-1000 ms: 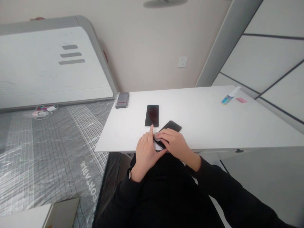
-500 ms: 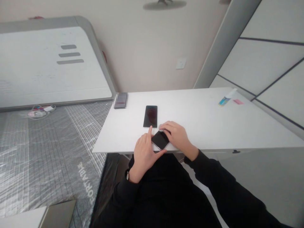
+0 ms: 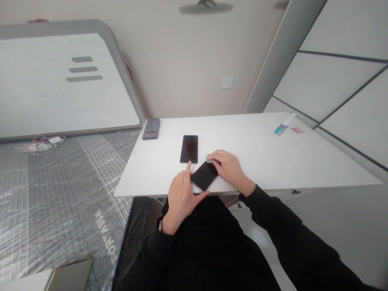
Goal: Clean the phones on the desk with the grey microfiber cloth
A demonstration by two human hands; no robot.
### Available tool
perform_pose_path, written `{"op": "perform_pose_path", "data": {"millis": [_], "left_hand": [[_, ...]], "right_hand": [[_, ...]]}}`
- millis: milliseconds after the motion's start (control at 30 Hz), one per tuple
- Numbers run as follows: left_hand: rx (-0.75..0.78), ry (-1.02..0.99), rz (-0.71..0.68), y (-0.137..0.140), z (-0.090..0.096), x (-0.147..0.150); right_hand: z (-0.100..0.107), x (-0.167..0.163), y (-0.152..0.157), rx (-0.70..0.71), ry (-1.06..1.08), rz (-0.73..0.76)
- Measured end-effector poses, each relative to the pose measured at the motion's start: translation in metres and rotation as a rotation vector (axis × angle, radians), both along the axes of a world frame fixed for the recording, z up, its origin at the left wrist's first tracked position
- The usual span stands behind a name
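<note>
On the table (image 3: 309, 161) beyond the right hand (image 3: 229, 166), a bottle (image 3: 282, 127), contents indistinct.

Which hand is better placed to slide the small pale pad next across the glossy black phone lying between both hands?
Right, most likely: the right hand pinches the pad at the far end of the phone. The left hand is spread along the phone's left side, seemingly steadying it.

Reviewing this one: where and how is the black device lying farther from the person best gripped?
Probably by its two long edges toward the far end, coming from above: the black device lies flat on the table, both long sides uncovered, while the left hand's index finger is at its near end.
</note>
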State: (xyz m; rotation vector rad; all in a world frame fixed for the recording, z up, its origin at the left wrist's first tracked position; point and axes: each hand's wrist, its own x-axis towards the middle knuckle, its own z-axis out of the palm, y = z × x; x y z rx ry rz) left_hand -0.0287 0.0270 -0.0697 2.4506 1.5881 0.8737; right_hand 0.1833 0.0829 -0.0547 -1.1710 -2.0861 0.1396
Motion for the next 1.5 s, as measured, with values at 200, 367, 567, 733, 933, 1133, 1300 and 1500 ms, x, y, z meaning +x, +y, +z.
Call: {"op": "perform_pose_path", "data": {"millis": [200, 367, 567, 733, 933, 1133, 1300, 1500], "left_hand": [[-0.027, -0.024, 0.002, -0.001, -0.001, 0.001], [-0.026, 0.0, -0.008, -0.001, 0.0, 0.001], [-0.009, -0.006, 0.0, 0.0, -0.001, 0.0], [-0.029, -0.028, 0.004, -0.001, -0.002, 0.001], [-0.049, -0.014, 0.003, -0.002, 0.002, 0.001], [-0.044, -0.016, 0.013, -0.001, -0.001, 0.0], [-0.058, -0.023, 0.008, -0.001, 0.0, 0.001], [-0.053, -0.011, 0.004, -0.001, 0.002, 0.002]], "right_hand": [[0.003, -0.032, -0.061, -0.079, -0.005, 0.311], [0.002, 0.023, -0.03, -0.066, 0.023, 0.087], [-0.003, -0.012, -0.001, -0.017, 0.026, 0.07], [0.0, -0.026, -0.055, -0.08, 0.025, 0.274], [0.001, 0.035, -0.018, -0.043, -0.027, -0.003], [0.0, -0.024, -0.009, -0.026, -0.023, 0.111], [0.002, -0.017, -0.057, -0.106, 0.007, 0.277], [0.003, 0.039, -0.004, -0.054, -0.03, -0.036]]}}
